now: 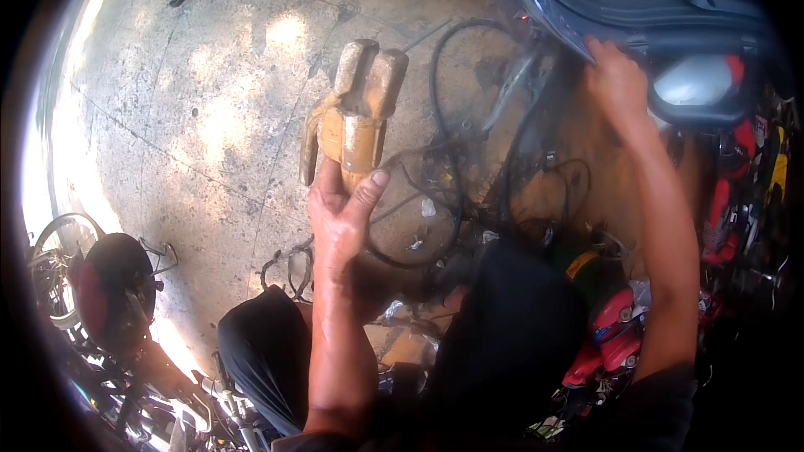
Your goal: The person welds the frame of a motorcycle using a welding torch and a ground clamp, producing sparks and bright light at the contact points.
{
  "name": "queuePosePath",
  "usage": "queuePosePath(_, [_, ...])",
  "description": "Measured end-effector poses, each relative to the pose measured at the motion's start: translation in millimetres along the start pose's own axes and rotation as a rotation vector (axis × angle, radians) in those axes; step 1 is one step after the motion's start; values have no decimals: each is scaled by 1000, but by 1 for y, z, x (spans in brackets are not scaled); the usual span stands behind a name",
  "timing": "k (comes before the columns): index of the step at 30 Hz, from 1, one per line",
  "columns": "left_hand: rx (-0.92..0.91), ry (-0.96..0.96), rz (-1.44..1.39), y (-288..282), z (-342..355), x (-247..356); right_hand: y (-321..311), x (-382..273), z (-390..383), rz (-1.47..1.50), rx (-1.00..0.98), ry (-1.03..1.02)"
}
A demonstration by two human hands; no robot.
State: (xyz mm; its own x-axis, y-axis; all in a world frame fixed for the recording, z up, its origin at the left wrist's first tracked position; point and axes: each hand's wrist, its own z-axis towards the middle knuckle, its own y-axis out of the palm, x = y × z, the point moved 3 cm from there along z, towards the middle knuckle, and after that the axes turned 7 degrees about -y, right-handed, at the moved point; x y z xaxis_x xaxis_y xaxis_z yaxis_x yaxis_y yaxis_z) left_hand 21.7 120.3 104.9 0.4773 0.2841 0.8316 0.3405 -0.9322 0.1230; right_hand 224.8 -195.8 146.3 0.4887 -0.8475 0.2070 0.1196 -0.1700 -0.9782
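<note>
The left hand (pixel 342 219) is gripping the yellow tool (pixel 352 132) at eleven o'clock by its lower end, presumably keeping its head free, while the right hand (pixel 620 88) at two o'clock, its grip unclear, is apparently steadying a bluish strip (pixel 559 23).

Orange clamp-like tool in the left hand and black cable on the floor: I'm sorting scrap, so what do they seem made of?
Orange clamp-like tool: perhaps moulded plastic or painted metal; looks dull and scuffed, with brownish patches. Black cable: probably rubber or plastic sheathing, matte, suggested by its smooth curves.
</note>
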Motion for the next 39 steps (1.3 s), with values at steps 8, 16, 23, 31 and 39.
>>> queuePosePath(8, [62, -139, 196, -4, -31, 41, 2, 1, 3, 4, -88, 20])
queuePosePath(16, [89, -134, 100, -18, -45, 46, 11, 2, 6, 6, -116, 43])
queuePosePath(23, [143, -312, 169, -8, -34, 41, 10, 4, 11, 12, -126, 2])
queuePosePath(31, [152, -286, 188, 0, -34, 44, 12, 0, 2, 11, -135, -7])
queuePosePath(39, [109, -292, 51, -11, -24, 24, 2, -1, 10, 10, -135, -27])
